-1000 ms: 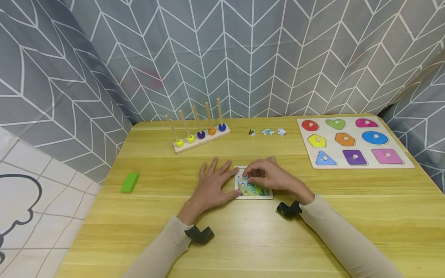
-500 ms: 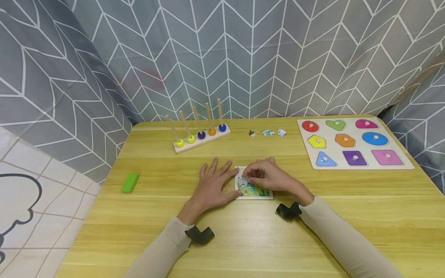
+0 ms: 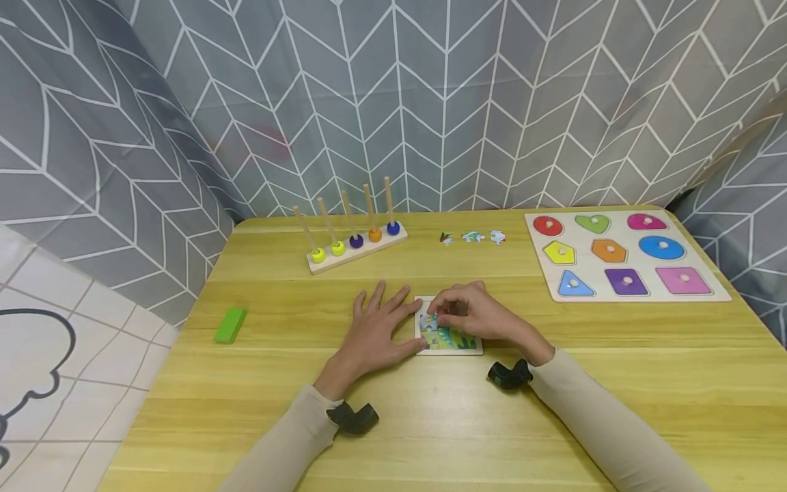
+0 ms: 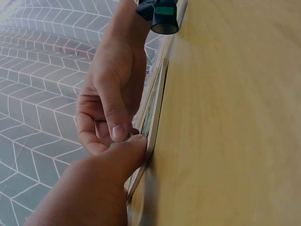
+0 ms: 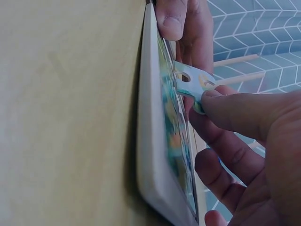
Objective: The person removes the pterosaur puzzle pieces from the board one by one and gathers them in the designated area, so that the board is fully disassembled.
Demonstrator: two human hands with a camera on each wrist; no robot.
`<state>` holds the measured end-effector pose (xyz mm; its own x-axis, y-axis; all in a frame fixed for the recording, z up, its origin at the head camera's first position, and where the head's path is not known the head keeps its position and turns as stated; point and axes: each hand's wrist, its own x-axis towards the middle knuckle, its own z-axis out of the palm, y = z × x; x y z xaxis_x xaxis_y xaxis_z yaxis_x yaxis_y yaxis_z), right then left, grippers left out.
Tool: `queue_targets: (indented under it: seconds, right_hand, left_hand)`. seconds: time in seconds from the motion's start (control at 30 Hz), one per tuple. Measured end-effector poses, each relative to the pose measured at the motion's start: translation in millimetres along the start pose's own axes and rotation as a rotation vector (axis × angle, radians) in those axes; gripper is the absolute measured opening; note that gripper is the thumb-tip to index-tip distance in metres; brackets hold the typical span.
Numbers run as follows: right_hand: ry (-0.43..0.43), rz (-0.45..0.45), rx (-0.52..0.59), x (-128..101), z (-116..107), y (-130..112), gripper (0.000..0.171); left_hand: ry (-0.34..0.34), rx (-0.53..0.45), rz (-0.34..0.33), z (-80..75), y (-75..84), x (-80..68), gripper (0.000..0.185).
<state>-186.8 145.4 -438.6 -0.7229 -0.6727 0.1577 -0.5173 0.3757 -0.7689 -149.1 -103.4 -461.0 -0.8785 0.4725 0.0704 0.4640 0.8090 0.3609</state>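
Pinching a puzzle piece (image 5: 192,85) in right hand (image 3: 470,313), fitting it into puzzle tray (image 3: 449,347). Holding tray with spread left hand (image 3: 376,329). Leaving three loose pieces (image 3: 472,236) waiting.

Very little has changed over the last second. The right hand (image 3: 476,316) has crept slightly toward 9 o'clock over the puzzle tray (image 3: 447,348), so its fingers (image 3: 438,309) now sit a touch nearer the tray's 10 o'clock corner. The whole head view has tipped a little, so the shape board (image 3: 624,256) at 2 o'clock on the worktop (image 3: 615,383) appears marginally lower and further left than before. From the right wrist, the fingers pinch a puzzle piece (image 5: 194,84) tilted up off the tray's picture.
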Motion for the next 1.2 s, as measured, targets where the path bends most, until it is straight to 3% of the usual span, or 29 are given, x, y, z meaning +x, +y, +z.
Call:
queue_targets:
  seconds: [0.4,0.57,0.97,1.2]
  right_hand:
    - [0.021,0.012,0.088,-1,-1,3,0.015]
    - [0.046,0.062,0.132,-3,-4,3,0.015]
    - [0.187,0.199,0.082,-11,-26,18,0.015]
    - [0.273,0.255,0.105,-15,-35,34,0.017]
  left_hand:
    - [0.001,0.006,0.002,0.7,-0.5,0.0,0.073]
    - [0.001,-0.001,0.004,0.8,-0.6,-1.2,0.074]
    - [-0.001,0.005,-0.002,0.7,0.4,-2.0,0.075]
    - [0.005,-0.004,-0.005,0.7,0.1,-1.7,0.074]
